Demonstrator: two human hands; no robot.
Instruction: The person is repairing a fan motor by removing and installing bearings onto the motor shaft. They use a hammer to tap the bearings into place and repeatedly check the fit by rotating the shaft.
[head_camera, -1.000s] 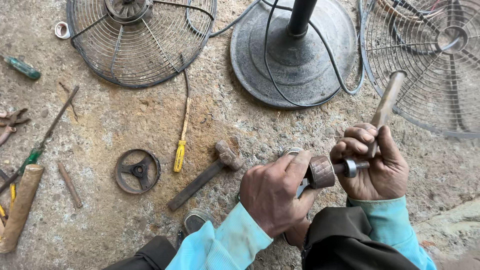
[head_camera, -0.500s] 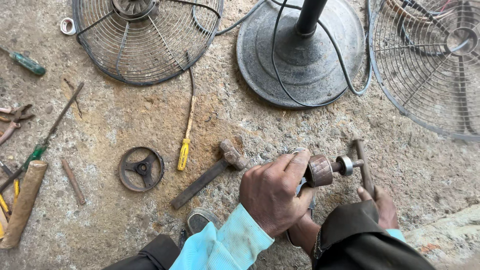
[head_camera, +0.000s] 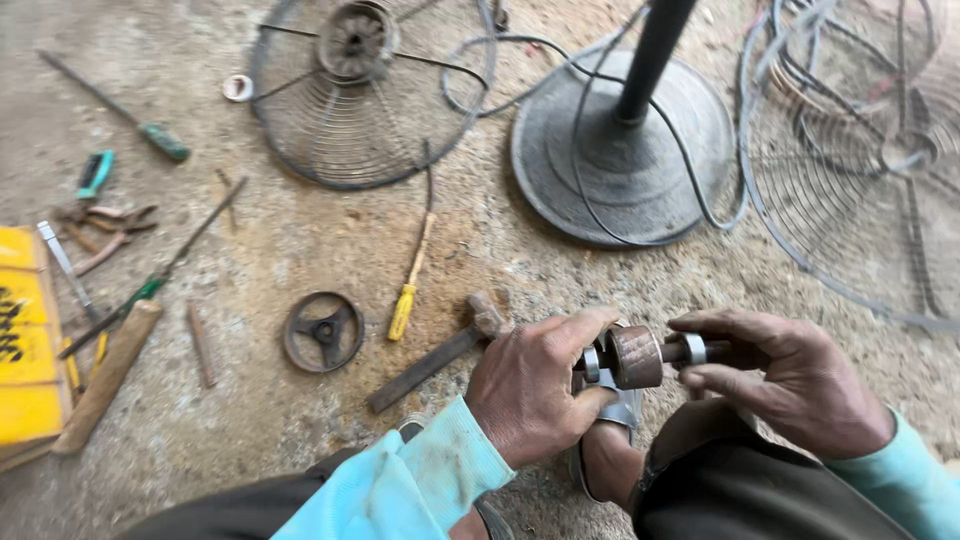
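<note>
Rough, sandy concrete floor (head_camera: 300, 250) spreads under me, gritty and stained, with no bench in sight. I grip a rusty brown cylindrical rotor (head_camera: 636, 356) in my left hand (head_camera: 530, 400), fingers wrapped shut around its near end, low and right of the floor's middle, just above my knee. My right hand (head_camera: 790, 385) pinches a bright metal ring (head_camera: 694, 349) on the shaft end, thumb and fingers closed on it. I judge I am seating or sliding off that ring; the next move calls for a steady, straight pull or push along the shaft while the left hand stops the rotor turning. Just left lies a hammer (head_camera: 440, 355) with a worn head, then a yellow-handled screwdriver (head_camera: 412, 285) and a dark spoked wheel (head_camera: 323, 331). Toward the far edge stand a round, dull grey fan base (head_camera: 600, 150) and wire fan guards (head_camera: 370, 100).
</note>
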